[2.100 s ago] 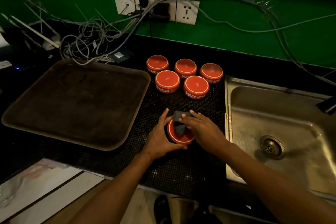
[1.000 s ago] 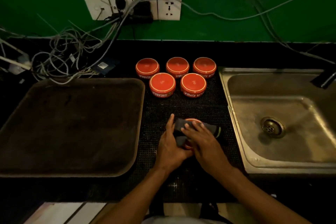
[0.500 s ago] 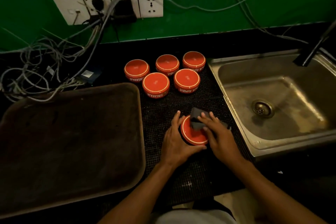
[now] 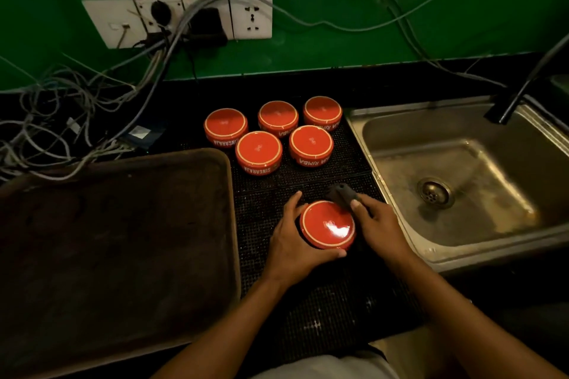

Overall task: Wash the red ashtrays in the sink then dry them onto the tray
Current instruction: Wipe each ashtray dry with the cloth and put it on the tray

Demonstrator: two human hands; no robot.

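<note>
Left hand (image 4: 292, 240) cups upturned red ashtray (image 4: 328, 224) on black mat (image 4: 323, 311) between tray (image 4: 117, 243) and sink (image 4: 455, 169); right hand (image 4: 377, 224) pinches dark cloth (image 4: 341, 194) against its far rim.

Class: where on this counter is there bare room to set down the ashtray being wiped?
The brown tray lies bare, bordered by cables behind and the black mat on its right. The mat near the hands is free. Behind, five ashtrays crowd together beside the sink.

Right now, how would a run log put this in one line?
stage: drying | left hand: grips ashtray | right hand: holds cloth | tray: bare
</note>
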